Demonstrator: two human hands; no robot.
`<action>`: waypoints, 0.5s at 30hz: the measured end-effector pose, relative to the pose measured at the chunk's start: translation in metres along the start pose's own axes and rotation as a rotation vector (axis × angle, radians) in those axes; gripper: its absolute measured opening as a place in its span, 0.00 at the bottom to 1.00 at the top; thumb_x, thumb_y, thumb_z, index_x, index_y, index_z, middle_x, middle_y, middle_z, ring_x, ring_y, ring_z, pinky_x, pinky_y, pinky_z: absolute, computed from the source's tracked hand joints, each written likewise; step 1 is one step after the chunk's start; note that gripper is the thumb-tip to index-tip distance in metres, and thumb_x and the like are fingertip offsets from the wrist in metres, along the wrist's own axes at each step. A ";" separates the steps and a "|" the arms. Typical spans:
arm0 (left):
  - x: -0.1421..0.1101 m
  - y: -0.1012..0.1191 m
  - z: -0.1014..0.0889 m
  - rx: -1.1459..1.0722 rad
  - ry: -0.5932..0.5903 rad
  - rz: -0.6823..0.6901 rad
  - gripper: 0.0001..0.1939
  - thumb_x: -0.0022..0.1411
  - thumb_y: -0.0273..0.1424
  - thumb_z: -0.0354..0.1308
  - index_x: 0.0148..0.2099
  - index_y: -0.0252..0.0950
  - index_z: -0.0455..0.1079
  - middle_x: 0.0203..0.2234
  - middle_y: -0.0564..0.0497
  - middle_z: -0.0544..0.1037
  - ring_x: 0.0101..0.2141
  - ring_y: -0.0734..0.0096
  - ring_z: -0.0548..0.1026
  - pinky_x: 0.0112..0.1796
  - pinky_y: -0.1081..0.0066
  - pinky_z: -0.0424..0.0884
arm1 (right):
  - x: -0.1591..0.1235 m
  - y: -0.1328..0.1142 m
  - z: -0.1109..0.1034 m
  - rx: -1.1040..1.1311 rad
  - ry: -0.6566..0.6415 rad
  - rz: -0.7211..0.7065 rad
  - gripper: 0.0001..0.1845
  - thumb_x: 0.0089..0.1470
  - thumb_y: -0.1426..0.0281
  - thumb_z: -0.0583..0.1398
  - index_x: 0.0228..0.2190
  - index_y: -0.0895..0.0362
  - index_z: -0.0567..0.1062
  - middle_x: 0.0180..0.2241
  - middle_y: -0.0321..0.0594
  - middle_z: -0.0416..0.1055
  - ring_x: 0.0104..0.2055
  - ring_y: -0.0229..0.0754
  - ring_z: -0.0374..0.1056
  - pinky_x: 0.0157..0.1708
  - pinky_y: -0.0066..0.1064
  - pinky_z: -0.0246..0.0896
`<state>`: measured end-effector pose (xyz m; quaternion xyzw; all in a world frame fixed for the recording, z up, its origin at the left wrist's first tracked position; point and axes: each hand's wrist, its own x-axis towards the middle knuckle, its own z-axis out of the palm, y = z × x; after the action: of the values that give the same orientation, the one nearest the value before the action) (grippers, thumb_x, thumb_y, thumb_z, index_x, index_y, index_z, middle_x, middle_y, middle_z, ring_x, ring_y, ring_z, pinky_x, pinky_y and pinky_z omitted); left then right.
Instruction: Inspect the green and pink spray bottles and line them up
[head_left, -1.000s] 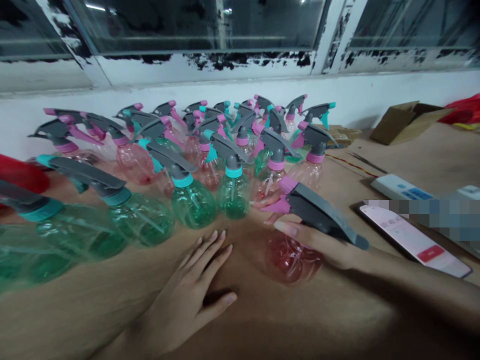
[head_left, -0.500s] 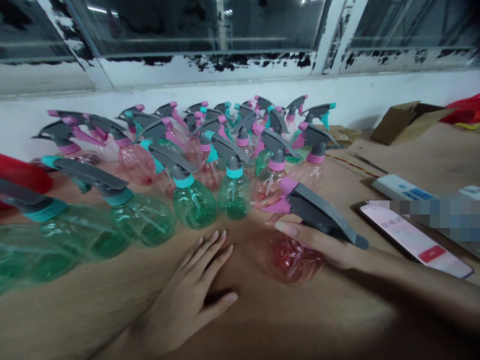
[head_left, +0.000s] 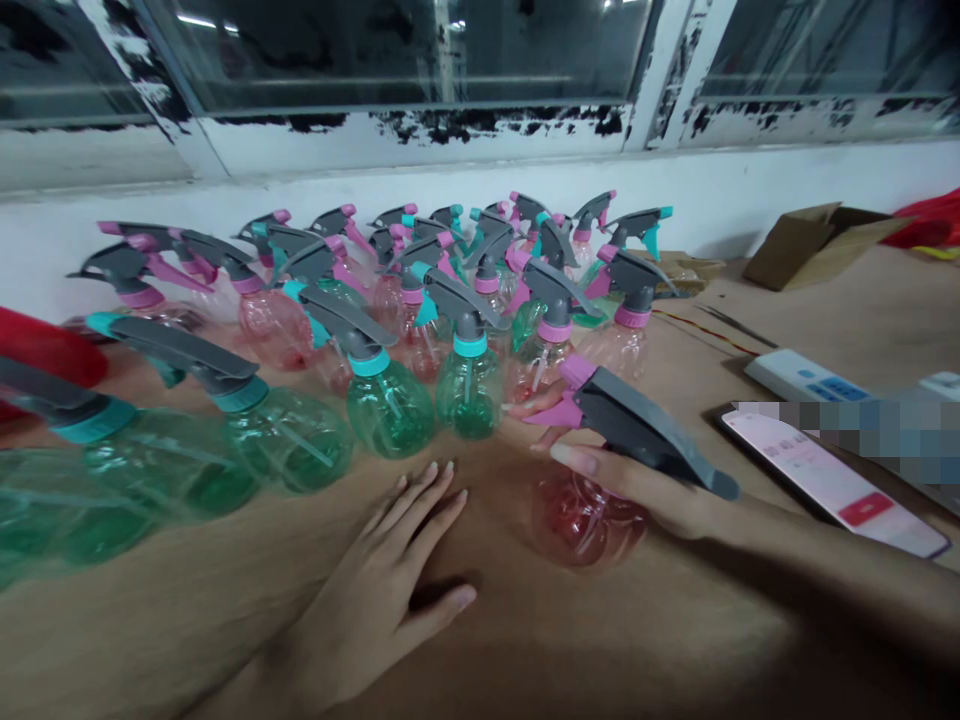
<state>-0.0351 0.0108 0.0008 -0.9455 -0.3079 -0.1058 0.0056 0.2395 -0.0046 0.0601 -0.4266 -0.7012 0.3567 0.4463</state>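
My right hand (head_left: pixel 637 485) is wrapped round the neck of a pink spray bottle (head_left: pixel 581 520), just under its grey and pink trigger head. The bottle is on the table, and part of its neck is hidden by my fingers. Flat on the wooden table (head_left: pixel 525 640) lies my left hand (head_left: pixel 382 580), fingers extended and holding nothing. Beyond its fingertips stand a green spray bottle (head_left: pixel 390 410) and another green spray bottle (head_left: pixel 469 395), both with turquoise collars. A pink spray bottle (head_left: pixel 540 360) stands just behind the held one.
Several more pink and green spray bottles (head_left: pixel 274 320) crowd toward the white wall (head_left: pixel 45 240). Larger-looking green bottles (head_left: pixel 157 460) line the left. On the right are a phone (head_left: pixel 832 480), a white device with blue buttons (head_left: pixel 810 375) and an open cardboard box (head_left: pixel 810 245). Something red (head_left: pixel 52 350) lies far left.
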 end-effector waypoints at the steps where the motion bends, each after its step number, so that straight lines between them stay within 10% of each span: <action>1: 0.000 0.000 0.000 0.002 0.002 -0.002 0.34 0.65 0.45 0.52 0.67 0.38 0.48 0.65 0.47 0.52 0.62 0.56 0.53 0.59 0.55 0.54 | 0.000 0.001 0.000 0.001 0.001 0.002 0.13 0.56 0.57 0.58 0.33 0.50 0.78 0.24 0.34 0.67 0.27 0.39 0.65 0.27 0.31 0.64; 15: 0.000 -0.001 0.001 -0.002 -0.009 0.002 0.34 0.66 0.46 0.51 0.67 0.39 0.47 0.65 0.47 0.53 0.62 0.55 0.54 0.58 0.54 0.55 | -0.005 0.010 -0.002 -0.044 0.014 -0.024 0.11 0.57 0.59 0.57 0.34 0.51 0.76 0.24 0.34 0.68 0.29 0.40 0.66 0.28 0.31 0.63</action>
<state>-0.0352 0.0114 -0.0002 -0.9463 -0.3069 -0.1018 0.0034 0.2449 -0.0049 0.0507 -0.4303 -0.7107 0.3328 0.4460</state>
